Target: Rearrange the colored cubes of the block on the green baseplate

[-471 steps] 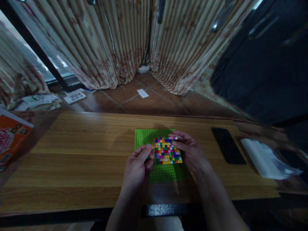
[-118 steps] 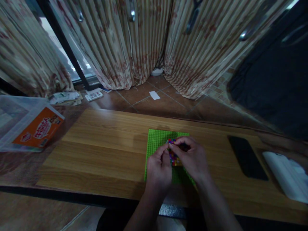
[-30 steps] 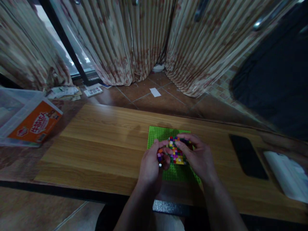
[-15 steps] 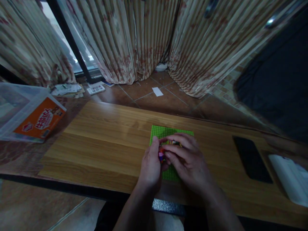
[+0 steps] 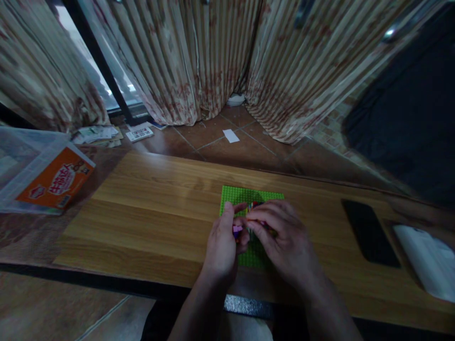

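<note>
A green studded baseplate (image 5: 261,258) lies on the wooden table, with both hands over its middle. My left hand (image 5: 223,241) is curled around small building bricks (image 5: 237,230); pink and purple ones show between thumb and fingers. My right hand (image 5: 280,227) is closed in a pinch, with a bit of orange at its fingertips, probably a small brick. Behind the fingers, more coloured bricks (image 5: 253,205) show on the plate, mostly hidden by my right hand.
A clear plastic box (image 5: 46,175) with an orange label stands left of the wooden tabletop (image 5: 142,213). On the right lie a black phone-like slab (image 5: 370,233) and a white object (image 5: 424,260). Papers (image 5: 95,135) and a white card (image 5: 231,136) lie on the floor beyond, below curtains.
My right fingertips have drawn slightly away from my left hand, with the orange piece between them. The pink and purple bricks stay in my left hand. The view has shifted a little.
</note>
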A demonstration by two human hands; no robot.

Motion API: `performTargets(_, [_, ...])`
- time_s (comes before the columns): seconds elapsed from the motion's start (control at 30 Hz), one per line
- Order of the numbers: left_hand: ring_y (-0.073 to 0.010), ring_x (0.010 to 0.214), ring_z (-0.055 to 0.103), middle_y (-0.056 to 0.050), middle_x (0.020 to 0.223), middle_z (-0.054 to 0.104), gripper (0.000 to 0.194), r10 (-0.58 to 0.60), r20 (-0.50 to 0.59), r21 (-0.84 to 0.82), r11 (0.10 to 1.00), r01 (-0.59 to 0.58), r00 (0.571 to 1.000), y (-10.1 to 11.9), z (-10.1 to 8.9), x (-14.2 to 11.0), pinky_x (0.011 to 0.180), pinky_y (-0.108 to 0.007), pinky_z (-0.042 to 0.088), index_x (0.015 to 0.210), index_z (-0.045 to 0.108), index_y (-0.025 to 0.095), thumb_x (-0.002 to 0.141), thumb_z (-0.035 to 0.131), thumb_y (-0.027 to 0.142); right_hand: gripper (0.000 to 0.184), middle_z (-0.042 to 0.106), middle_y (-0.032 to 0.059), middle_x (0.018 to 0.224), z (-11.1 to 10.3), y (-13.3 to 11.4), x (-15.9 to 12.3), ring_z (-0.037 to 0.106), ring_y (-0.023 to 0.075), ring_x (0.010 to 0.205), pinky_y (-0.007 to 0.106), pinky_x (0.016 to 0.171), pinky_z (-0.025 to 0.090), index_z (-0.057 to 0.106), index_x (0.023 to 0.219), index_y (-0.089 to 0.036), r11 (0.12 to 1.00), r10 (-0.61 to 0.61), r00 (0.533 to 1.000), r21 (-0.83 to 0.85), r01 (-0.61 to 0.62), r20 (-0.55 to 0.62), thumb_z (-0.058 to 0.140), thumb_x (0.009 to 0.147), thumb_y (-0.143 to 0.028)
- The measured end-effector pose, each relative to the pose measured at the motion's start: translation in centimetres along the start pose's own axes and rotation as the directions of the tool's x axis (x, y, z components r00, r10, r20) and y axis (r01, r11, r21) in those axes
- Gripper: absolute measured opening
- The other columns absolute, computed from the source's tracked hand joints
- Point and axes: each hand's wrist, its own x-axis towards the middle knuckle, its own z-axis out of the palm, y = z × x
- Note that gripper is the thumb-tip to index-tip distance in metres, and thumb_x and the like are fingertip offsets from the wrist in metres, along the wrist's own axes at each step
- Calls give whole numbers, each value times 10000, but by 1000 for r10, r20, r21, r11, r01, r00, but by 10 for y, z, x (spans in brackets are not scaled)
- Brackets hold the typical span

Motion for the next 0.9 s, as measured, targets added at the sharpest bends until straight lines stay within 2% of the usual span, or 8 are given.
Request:
performTargets(0.1, [-69,483,433,-47,717,633,374,43,-125,-113,992,-57,991,3,1,4,400,-176,256,995,671,91,913,556,438,88,734,13,909,-9,11,-3,644,206,893,368,797,514,727,932,-280,994,112,980,22,-109,-163,640,917,-284])
performTargets(0.17, [-70,555,506,-65,789,649,214,43,-261,-225,969,-104,964,6,1,7,448,-161,356,912,664,87,914,559,274,92,732,17,902,-14,19,-5,663,202,857,356,761,530,734,926,-271,979,204,945,53,-197,-256,649,906,-301])
performTargets(0.23, [-70,621,548,-54,787,623,121,18,-343,-334,932,-140,939,8,0,10,516,-143,425,841,653,90,889,549,130,108,731,22,897,-17,26,-7,677,201,835,352,735,544,744,928,-264,962,272,919,98,-255,-286,655,897,-316])
performTargets(0.43, [-97,710,601,-93,816,615,203,-111,-325,-499,863,-71,939,9,-2,13,602,-148,532,812,635,74,850,464,-30,133,752,20,957,-20,35,-11,704,205,876,366,779,574,764,940,-282,932,343,916,194,-305,-208,664,885,-351])
performTargets(0.57, [-106,735,635,-91,814,632,256,-119,-339,-491,869,-67,933,8,1,13,675,-174,588,829,648,88,823,444,-66,142,770,16,878,-19,33,-13,714,208,794,355,721,579,764,891,-272,919,378,912,179,-350,-158,680,867,-384])
performTargets(0.67, [-104,743,664,-83,812,650,281,-103,-336,-476,876,-74,936,6,3,14,705,-168,599,821,650,94,810,439,-92,151,762,18,855,-17,33,-12,700,206,773,358,714,571,762,878,-271,934,347,927,136,-329,-143,674,871,-393])
performTargets(0.8, [-102,756,688,-92,828,678,249,-98,-331,-476,876,-77,939,6,3,13,713,-154,601,843,654,82,860,454,-67,96,734,40,988,-11,36,-11,651,236,959,425,862,530,769,850,-288,974,226,959,28,-224,-173,687,869,-334])
performTargets(0.9, [-67,667,659,-75,790,665,216,-108,-281,-472,881,-40,953,8,2,10,618,-106,566,879,656,65,912,460,-19,73,693,51,1122,-8,39,-10,586,270,1093,484,938,480,778,816,-305,975,213,958,-19,-220,-191,713,844,-324])
